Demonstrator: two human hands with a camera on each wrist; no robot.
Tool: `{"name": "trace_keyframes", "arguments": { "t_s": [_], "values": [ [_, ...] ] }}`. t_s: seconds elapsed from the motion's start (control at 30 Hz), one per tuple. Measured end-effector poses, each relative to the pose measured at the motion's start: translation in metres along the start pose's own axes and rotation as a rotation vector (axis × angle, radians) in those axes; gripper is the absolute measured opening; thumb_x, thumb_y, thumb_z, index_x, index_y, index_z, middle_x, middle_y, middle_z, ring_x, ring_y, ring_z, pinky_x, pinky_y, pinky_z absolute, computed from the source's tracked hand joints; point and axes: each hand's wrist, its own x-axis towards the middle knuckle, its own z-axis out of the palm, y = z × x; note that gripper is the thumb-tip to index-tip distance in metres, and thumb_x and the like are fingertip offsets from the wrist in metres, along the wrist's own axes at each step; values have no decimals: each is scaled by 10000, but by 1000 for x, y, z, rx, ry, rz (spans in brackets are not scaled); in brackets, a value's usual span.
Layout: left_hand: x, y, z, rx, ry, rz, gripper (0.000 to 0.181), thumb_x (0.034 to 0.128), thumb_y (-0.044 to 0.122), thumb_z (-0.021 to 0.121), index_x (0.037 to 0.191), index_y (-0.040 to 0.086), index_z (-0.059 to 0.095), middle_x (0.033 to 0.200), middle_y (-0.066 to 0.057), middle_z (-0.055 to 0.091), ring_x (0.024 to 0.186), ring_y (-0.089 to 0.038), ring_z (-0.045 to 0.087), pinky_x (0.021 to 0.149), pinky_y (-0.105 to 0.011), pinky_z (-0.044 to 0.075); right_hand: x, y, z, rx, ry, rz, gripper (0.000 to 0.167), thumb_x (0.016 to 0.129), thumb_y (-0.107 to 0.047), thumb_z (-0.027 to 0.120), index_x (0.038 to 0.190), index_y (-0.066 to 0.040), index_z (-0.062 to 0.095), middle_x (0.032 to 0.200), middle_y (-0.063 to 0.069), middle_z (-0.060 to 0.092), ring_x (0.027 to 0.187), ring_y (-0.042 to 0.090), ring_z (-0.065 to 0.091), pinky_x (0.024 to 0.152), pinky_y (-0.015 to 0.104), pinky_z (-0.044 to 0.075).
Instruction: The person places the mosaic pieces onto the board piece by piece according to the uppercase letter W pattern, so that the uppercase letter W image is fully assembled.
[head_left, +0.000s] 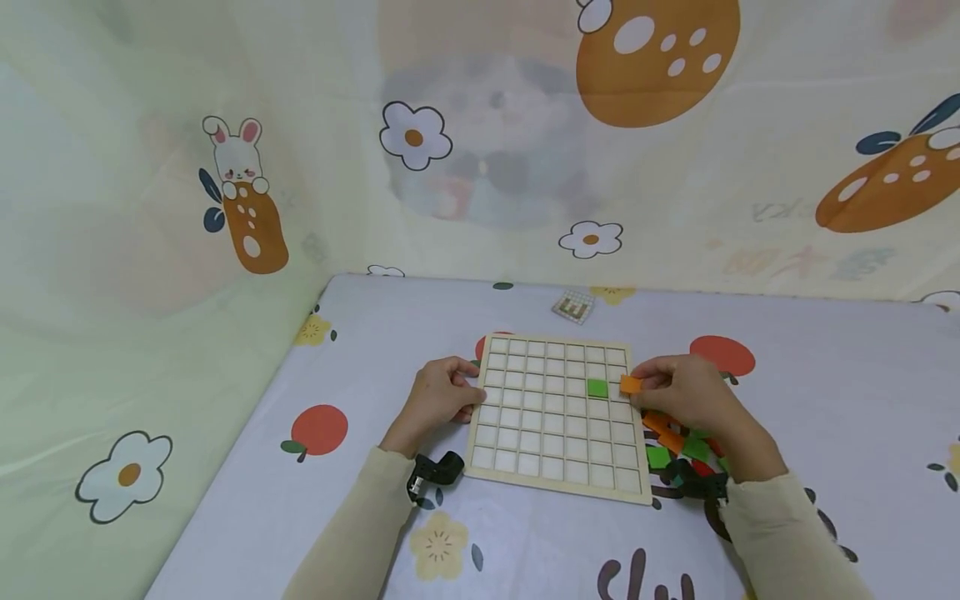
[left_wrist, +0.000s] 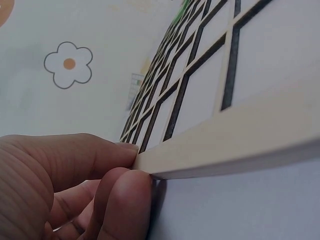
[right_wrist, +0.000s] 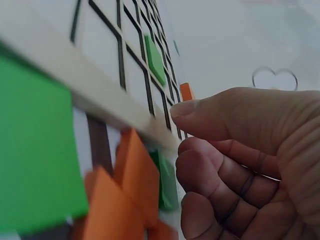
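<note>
A wooden grid board (head_left: 558, 492) with white square cells lies on the table, one green tile (head_left: 597, 388) sitting in a cell toward its right side. My left hand (head_left: 437, 392) holds the board's left edge between thumb and fingers; the left wrist view shows the fingertips (left_wrist: 125, 200) against the wooden rim. At the right edge, my right hand (head_left: 686, 392) pinches an orange tile (head_left: 630, 384) over the border. Most of that tile is hidden behind the thumb in the right wrist view. Under the right hand lies a pile of loose green, orange and red tiles (head_left: 658, 457), partly covered by it.
A small patterned card (head_left: 573, 307) with a grid picture lies behind the board. The table has a white cloth (head_left: 525, 542) printed with fruit and flowers. A printed curtain (head_left: 487, 208) hangs behind the table and at its left side.
</note>
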Motion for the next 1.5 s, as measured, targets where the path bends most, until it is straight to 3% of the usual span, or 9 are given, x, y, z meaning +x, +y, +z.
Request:
{"name": "trace_keyframes", "arguments": {
  "t_s": [0.53,0.83,1.5],
  "values": [
    [0,-1,0,-8,-6,-10,301,876,1,792,1160,6,693,797,-67,624,515,-110,605,481,-218,549,-2,-26,17,-6,-71,-27,295,848,-144,822,1106,-22,746,909,50,671,869,223,588,715,315,529],
    [0,-1,-1,-1,-2,-13,293,880,5,793,1156,17,696,795,-66,627,511,-110,604,481,-217,549,-3,-30,22,-13,-62,-76,239,845,-104,812,1062,-22,754,856,30,672,832,203,587,676,286,508],
    [0,-1,0,-4,-4,3,288,876,1,792,1147,5,695,789,-66,617,508,-109,605,481,-224,554,-5,-34,30,-55,-66,-9,236,847,-115,823,1062,-44,757,870,34,644,867,225,567,701,317,495]
  ]
}}
